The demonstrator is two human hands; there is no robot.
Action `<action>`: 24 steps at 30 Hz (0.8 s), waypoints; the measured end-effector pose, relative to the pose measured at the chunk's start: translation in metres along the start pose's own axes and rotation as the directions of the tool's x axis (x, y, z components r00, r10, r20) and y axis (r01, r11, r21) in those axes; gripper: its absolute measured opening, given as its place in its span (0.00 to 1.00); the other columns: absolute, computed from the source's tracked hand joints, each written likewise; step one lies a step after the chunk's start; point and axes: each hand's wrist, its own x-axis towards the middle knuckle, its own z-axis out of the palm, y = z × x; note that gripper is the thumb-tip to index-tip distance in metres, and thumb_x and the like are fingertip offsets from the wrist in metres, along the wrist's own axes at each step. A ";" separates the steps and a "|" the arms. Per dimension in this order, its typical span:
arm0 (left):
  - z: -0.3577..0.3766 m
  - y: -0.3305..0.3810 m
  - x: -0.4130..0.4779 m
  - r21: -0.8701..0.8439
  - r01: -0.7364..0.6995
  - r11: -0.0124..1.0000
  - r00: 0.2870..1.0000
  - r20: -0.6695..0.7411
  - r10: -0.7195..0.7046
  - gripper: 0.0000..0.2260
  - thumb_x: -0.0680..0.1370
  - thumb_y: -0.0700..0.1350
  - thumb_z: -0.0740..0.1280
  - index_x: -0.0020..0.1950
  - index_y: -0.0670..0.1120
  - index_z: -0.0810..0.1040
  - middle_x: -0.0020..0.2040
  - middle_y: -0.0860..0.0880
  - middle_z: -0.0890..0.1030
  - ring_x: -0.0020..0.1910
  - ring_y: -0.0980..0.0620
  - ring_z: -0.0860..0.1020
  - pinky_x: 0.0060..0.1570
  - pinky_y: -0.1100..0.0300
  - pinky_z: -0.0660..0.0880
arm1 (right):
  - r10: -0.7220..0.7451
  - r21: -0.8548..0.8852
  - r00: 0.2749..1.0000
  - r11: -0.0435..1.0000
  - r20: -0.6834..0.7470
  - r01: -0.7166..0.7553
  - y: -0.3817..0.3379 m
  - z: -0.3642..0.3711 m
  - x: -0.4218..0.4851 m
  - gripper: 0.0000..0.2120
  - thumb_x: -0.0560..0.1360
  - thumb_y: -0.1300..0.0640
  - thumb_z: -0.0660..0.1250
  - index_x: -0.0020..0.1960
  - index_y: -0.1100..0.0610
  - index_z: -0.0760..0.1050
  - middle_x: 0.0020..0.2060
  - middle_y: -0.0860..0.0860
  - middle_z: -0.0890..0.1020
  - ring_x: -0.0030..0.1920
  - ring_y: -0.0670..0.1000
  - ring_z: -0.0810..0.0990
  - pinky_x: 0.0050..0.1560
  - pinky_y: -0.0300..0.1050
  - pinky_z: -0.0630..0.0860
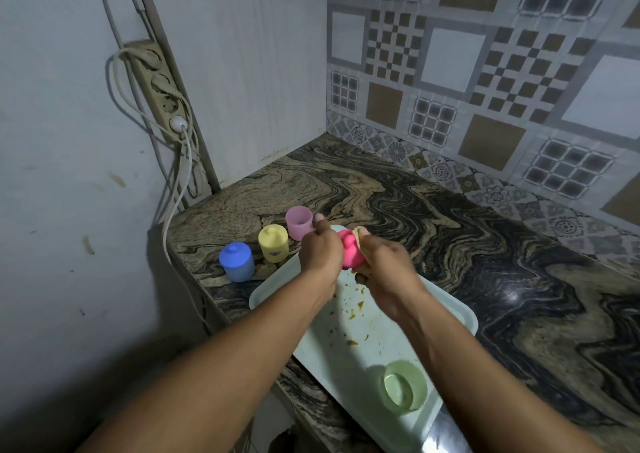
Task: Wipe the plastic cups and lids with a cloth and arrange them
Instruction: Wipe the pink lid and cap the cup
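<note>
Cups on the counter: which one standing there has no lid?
The purple cup, farthest back in the row, is open-topped. The blue cup and yellow cup beside it both carry knobbed lids.

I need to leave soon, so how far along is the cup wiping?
Looks done: the blue cup and yellow cup, lidded, stand on the counter beside the open purple cup. In hand: the left hand holds the pink cup while the right hand rubs it with the cloth. Left: the green cup on the spattered tray.
</note>
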 end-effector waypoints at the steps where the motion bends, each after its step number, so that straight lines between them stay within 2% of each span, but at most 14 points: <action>1: -0.004 0.004 -0.004 0.033 -0.139 0.990 0.988 0.079 0.136 0.24 0.82 0.63 0.52 0.53 0.45 0.78 0.51 0.45 0.81 0.52 0.43 0.78 0.57 0.49 0.75 | 0.019 -0.024 0.999 1.000 0.035 -0.018 -0.006 -0.007 0.005 0.13 0.82 0.55 0.61 0.43 0.56 0.81 0.36 0.55 0.78 0.34 0.50 0.70 0.35 0.45 0.63; 2: -0.011 0.007 -0.007 0.043 -0.289 0.956 0.945 0.171 0.278 0.22 0.81 0.63 0.55 0.52 0.48 0.78 0.50 0.47 0.81 0.51 0.45 0.78 0.55 0.50 0.74 | 0.032 -0.051 0.998 0.998 0.063 -0.029 -0.012 -0.014 0.008 0.12 0.82 0.55 0.61 0.45 0.56 0.81 0.38 0.56 0.77 0.35 0.50 0.69 0.36 0.45 0.64; 4: -0.027 0.009 -0.012 0.026 -0.519 0.855 0.805 0.353 0.477 0.15 0.77 0.61 0.64 0.54 0.51 0.78 0.51 0.52 0.80 0.49 0.50 0.80 0.51 0.53 0.77 | 0.044 -0.089 0.995 0.995 0.091 -0.035 -0.021 -0.026 0.014 0.12 0.82 0.54 0.61 0.48 0.57 0.81 0.38 0.56 0.77 0.35 0.50 0.69 0.36 0.45 0.64; 6: -0.037 0.007 -0.010 0.049 -0.653 0.756 0.678 0.484 0.554 0.12 0.76 0.53 0.71 0.58 0.54 0.79 0.56 0.55 0.79 0.51 0.57 0.80 0.49 0.63 0.78 | 0.057 -0.092 0.993 0.995 0.101 -0.048 -0.023 -0.031 0.016 0.12 0.82 0.55 0.61 0.50 0.58 0.82 0.38 0.55 0.79 0.34 0.50 0.70 0.36 0.45 0.64; 8: -0.040 0.005 -0.007 0.071 -0.719 0.692 0.621 0.515 0.592 0.13 0.75 0.47 0.75 0.59 0.54 0.81 0.56 0.55 0.77 0.52 0.61 0.78 0.49 0.68 0.76 | 0.060 -0.076 0.993 0.996 0.106 -0.052 -0.022 -0.030 0.016 0.13 0.82 0.54 0.62 0.51 0.59 0.82 0.38 0.54 0.82 0.34 0.49 0.72 0.36 0.45 0.66; 12: -0.040 -0.002 0.003 0.080 -0.705 0.704 0.653 0.460 0.602 0.13 0.71 0.46 0.78 0.55 0.50 0.85 0.54 0.53 0.81 0.54 0.55 0.80 0.57 0.51 0.79 | 0.056 -0.043 0.997 0.998 0.059 -0.053 -0.018 -0.024 0.008 0.15 0.83 0.53 0.61 0.47 0.60 0.82 0.35 0.54 0.83 0.30 0.49 0.74 0.32 0.44 0.67; 15: -0.042 -0.007 0.004 0.044 -0.696 0.716 0.650 0.462 0.603 0.10 0.72 0.45 0.78 0.53 0.53 0.85 0.56 0.53 0.82 0.56 0.55 0.80 0.59 0.50 0.78 | 0.114 0.114 0.993 0.987 0.021 -0.116 -0.020 -0.022 0.002 0.14 0.84 0.58 0.59 0.47 0.61 0.80 0.36 0.57 0.83 0.28 0.49 0.78 0.27 0.42 0.71; 18: -0.046 -0.007 0.002 -0.010 -0.638 0.770 0.689 0.437 0.577 0.10 0.75 0.46 0.76 0.52 0.60 0.83 0.58 0.53 0.82 0.54 0.54 0.82 0.54 0.51 0.81 | 0.223 0.298 0.975 0.932 -0.016 -0.208 -0.017 -0.022 0.006 0.12 0.84 0.57 0.57 0.54 0.59 0.79 0.38 0.57 0.82 0.27 0.50 0.78 0.26 0.41 0.72; 21: -0.052 -0.008 0.007 -0.030 -0.619 0.785 0.722 0.370 0.584 0.10 0.74 0.49 0.75 0.51 0.63 0.82 0.57 0.53 0.83 0.52 0.54 0.83 0.52 0.49 0.82 | 0.282 0.374 0.953 0.900 -0.112 -0.223 -0.012 -0.022 0.017 0.13 0.84 0.53 0.57 0.52 0.56 0.78 0.39 0.56 0.82 0.32 0.52 0.78 0.30 0.44 0.74; 24: -0.056 -0.010 0.018 -0.034 -0.647 0.761 0.713 0.327 0.621 0.11 0.72 0.50 0.76 0.50 0.65 0.82 0.56 0.53 0.82 0.51 0.54 0.83 0.53 0.47 0.82 | 0.176 0.264 0.980 0.953 -0.093 -0.146 -0.012 -0.012 0.016 0.14 0.84 0.52 0.58 0.52 0.58 0.80 0.42 0.58 0.83 0.38 0.55 0.80 0.39 0.48 0.76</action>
